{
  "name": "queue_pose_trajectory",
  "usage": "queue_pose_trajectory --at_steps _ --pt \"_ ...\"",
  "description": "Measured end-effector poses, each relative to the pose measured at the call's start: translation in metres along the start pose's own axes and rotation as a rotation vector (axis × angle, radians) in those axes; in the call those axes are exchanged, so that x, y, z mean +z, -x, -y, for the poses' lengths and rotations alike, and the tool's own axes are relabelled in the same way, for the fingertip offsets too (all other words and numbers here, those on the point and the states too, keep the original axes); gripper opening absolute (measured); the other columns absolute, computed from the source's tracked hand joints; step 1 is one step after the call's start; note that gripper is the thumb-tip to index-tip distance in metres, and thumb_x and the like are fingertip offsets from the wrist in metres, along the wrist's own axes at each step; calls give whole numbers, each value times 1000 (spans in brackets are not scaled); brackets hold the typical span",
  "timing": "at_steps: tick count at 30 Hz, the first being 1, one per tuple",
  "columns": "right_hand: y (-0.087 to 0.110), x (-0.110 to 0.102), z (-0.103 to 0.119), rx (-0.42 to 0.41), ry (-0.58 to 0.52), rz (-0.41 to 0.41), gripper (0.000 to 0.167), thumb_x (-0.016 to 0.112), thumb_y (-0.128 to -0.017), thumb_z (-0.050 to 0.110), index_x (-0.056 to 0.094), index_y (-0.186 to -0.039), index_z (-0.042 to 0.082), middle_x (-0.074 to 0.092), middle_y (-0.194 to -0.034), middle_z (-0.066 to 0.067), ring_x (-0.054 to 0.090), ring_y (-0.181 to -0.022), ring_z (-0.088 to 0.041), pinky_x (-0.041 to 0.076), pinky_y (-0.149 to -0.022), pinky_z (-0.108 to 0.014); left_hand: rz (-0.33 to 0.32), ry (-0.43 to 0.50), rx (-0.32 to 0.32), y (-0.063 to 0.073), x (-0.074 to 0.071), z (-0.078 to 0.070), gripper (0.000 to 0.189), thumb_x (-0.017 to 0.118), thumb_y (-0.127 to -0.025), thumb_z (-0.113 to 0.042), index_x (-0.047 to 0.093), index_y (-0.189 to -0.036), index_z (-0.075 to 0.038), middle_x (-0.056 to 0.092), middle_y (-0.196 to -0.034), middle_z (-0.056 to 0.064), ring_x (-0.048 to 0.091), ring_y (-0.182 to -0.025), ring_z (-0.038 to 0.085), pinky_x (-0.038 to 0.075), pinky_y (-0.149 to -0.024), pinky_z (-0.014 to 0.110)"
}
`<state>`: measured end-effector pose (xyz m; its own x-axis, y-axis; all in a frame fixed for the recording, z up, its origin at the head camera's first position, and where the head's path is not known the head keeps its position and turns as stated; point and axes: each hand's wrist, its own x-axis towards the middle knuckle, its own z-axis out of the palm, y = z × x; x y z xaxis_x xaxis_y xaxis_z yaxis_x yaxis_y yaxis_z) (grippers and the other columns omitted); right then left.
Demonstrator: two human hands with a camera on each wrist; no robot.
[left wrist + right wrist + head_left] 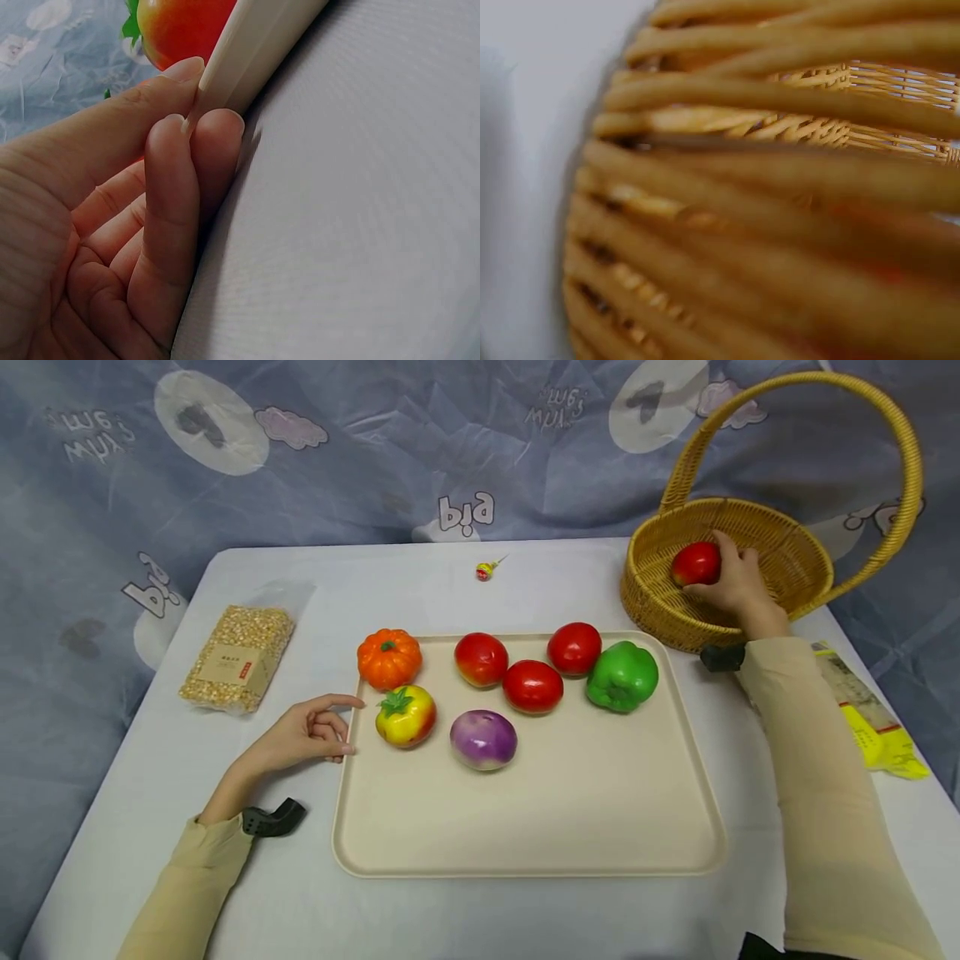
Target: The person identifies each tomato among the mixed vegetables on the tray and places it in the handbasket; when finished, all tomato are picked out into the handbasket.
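Observation:
Inside the wicker basket [637,581], my right hand [738,581] grips a red tomato [696,564]. In the right wrist view the basket's weave [727,180] fills most of the picture and hides that hand. My left hand [311,735] pinches the left rim of the beige tray [525,827]; up close, the thumb of the left hand [112,180] lies on the rim and fingertips are beneath it. On the tray are red tomatoes [532,687], a green bell pepper [622,677], a purple-and-white round vegetable [483,740], a yellow-red fruit with a leafy top [406,717] and an orange pumpkin [388,659].
A bag of corn kernels [240,658] lies at the left of the white table [555,914]. At the back sits a tiny yellow-red item [485,571]. A yellow packet [873,722] lies beyond my right forearm. The basket's tall handle [911,468] arches above it.

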<state>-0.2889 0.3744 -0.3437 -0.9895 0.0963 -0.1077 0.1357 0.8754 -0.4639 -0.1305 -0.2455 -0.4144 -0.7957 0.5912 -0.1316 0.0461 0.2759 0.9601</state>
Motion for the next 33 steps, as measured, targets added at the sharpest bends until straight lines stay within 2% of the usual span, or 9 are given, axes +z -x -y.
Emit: queue_pose_trajectory --at_steps 5,13,23,29,32,33 --pt "5 -4 -10 -23 7 -1 98 67 -83 21 -2 -151 16 9 -143 -40 23 -127 -59 24 -104 -71 9 17 9 -1 0 1 63 69 -80 2 36 -133 9 67 -80 -6 64 -60 9 58 -57 30" --pt "13 -10 -17 -42 32 16 102 70 -80 19 -3 -151 17 8 -144 -40 19 -128 -59 23 -104 -72 7 22 8 0 0 1 63 69 -80 2 36 -133 8 67 -80 -7 65 -60 9 58 -57 30" --pt "23 -16 -5 -106 84 46 99 67 -80 10 -2 -151 14 6 -143 -44 21 -126 -62 24 -100 -73 9 9 6 0 -1 3 63 69 -81 1 36 -134 9 67 -80 -7 65 -60 8 58 -57 30" --pt "38 -23 5 -89 84 26 91 61 -86 16 -2 -151 12 6 -146 -41 15 -132 -59 23 -102 -73 6 12 16 -1 -2 3 62 69 -81 2 36 -133 8 67 -80 -7 64 -60 9 57 -57 30" --pt "47 -24 9 -106 58 -14 86 59 -88 16 1 -151 10 7 -147 -40 21 -128 -57 26 -100 -72 9 10 24 -2 -2 3 62 69 -80 3 36 -133 9 66 -79 -7 64 -59 10 57 -56 31" --pt "50 -24 10 -116 49 -32 84 58 -88 16 3 -151 10 9 -146 -39 27 -123 -56 28 -99 -71 9 8 22 -2 -2 3 62 69 -80 3 37 -133 8 66 -79 -7 64 -59 10 57 -57 31"
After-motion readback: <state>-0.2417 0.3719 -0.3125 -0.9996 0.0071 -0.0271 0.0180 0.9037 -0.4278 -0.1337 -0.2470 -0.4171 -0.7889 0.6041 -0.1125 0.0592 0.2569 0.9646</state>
